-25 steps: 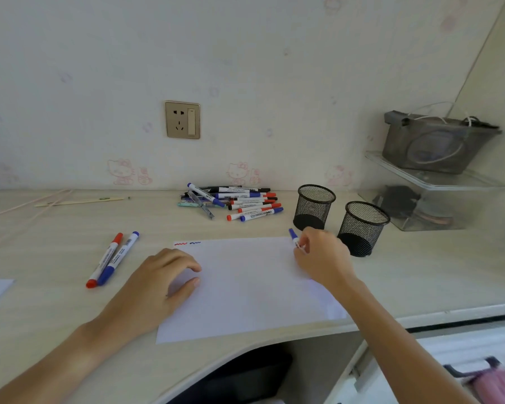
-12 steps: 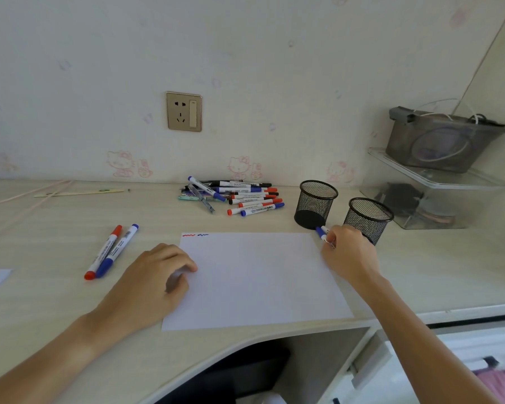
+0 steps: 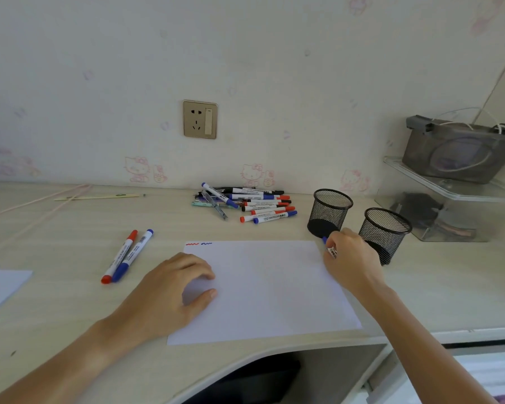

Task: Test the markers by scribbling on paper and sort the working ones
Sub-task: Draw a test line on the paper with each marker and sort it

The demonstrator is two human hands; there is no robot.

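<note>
Right hand (image 3: 351, 258) holds a blue marker (image 3: 329, 246) in closed grip beside two empty mesh cups (image 3: 330, 212); left hand (image 3: 169, 298), fingers relaxed, steadies the paper (image 3: 268, 290). Two scribbles (image 3: 199, 244) made; the pile (image 3: 245, 204) at the counter's back edge remains untested

A pale wall (image 3: 274, 68) with faint pink cat stickers (image 3: 137, 169) stood behind the light wooden desk (image 3: 56, 228). A gold wall socket (image 3: 200, 119) sat above the desk's back edge. Right of the socket, a clear shelf (image 3: 449, 185) carried a grey box (image 3: 461, 153).
</note>
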